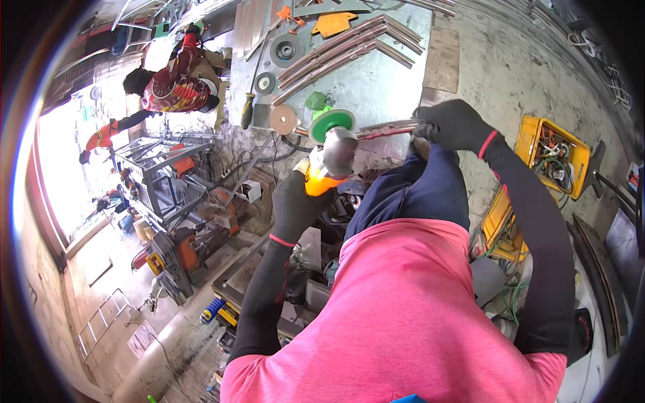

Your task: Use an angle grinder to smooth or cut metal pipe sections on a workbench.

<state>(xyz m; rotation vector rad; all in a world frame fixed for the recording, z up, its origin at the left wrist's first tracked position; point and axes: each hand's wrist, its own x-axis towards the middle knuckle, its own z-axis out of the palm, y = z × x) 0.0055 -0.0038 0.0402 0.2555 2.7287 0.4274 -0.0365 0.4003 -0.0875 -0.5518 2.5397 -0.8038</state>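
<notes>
My left hand (295,205), in a dark glove, is closed around the orange body of an angle grinder (336,153). A green disc (330,123) sits on the grinder's head, above the near edge of the metal worktable (403,80). My right hand (455,126), gloved too, grips one end of a short shiny metal tube (386,130). The tube's other end reaches left, close to the disc; I cannot tell whether they touch. Just beyond the disc lie a bright green object (316,102) and a tan round disc (283,119).
Several bent metal tubes (336,60), an orange welding magnet (334,24) and a screwdriver (248,111) lie on the worktable. Yellow crates (531,151) with tools and cables stand at right. Another person (176,87) bends at far left, near a metal frame (161,181).
</notes>
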